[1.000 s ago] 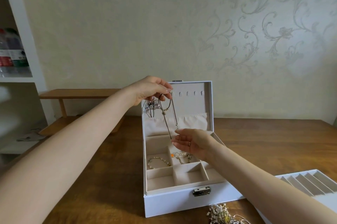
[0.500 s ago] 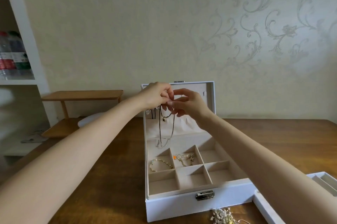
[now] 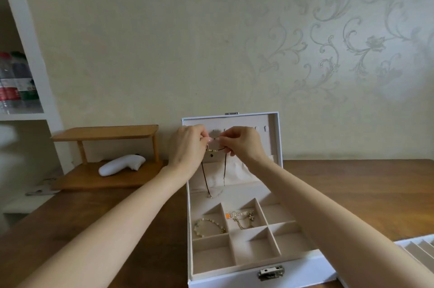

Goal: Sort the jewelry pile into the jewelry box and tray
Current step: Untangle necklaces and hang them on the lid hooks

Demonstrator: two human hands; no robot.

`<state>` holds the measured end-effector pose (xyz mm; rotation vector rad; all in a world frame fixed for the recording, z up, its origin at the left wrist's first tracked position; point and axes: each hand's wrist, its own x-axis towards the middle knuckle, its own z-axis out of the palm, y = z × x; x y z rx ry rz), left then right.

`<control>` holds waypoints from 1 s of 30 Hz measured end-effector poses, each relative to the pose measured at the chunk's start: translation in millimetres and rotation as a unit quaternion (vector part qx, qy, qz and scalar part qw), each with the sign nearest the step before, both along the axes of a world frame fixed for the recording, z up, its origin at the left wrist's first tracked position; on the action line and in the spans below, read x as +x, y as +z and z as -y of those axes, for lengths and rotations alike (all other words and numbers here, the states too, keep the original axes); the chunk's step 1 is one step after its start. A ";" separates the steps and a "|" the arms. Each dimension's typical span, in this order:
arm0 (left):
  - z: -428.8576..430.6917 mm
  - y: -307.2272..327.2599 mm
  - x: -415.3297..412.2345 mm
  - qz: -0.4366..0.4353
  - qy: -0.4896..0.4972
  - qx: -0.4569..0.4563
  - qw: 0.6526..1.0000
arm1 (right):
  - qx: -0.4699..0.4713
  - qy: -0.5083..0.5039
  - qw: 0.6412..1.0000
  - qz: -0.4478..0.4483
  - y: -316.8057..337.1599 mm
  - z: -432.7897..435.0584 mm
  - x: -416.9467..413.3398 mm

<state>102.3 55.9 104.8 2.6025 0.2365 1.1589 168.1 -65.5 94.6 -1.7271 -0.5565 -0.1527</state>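
Change: since half a second ago, both hands lifted a little higher toward the lid's hook row, fingertips drawn closer together; view dipped, so more of the box floor showing.
Left hand (image 3: 186,149): curled, thumb and forefinger pinching the top of the necklace (image 3: 204,177) at 12 o'clock of the box.
Right hand (image 3: 245,144): likewise curled and pinching the same cord, touching the left at the fingertips, probably to spread the loop or work the clasp over a hook.
Necklace: dark cord hanging in two strands from the pinch, pendant (image 3: 215,194) dangling in front of the lid's fabric pocket (image 3: 237,170); held high so the length drops straight, untangled.
Jewelry box (image 3: 234,280): white, open, lid (image 3: 273,137) upright at 12 o'clock; small hooks (image 3: 260,127) along the lid's top, meant for hanging chains.
Compartments: beaded bracelet (image 3: 209,226) in the left cell of the middle row, gold chain (image 3: 243,217) with an orange tag in the cell just beside it at 3 o'clock; front cells bare.
Tray (image 3: 418,249): slotted, at 4 o'clock of the box, only a corner in view.
Pile: out of view, so amount left impossible to tell.
Step in hand: likely hanging the necklace, not yet released.
Risk: cord slipping off a shallow hook on release.
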 end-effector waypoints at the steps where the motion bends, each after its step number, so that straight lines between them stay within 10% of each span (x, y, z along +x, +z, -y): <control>1: 0.6 0.2 1.7 0.020 0.015 0.016 1.000 | 0.005 -0.022 1.000 0.008 0.5 -2.9 1.9; 30: -9.0 3.5 13.3 0.036 0.133 0.047 0.989 | -0.067 -0.160 0.979 0.103 7.4 -32.1 9.8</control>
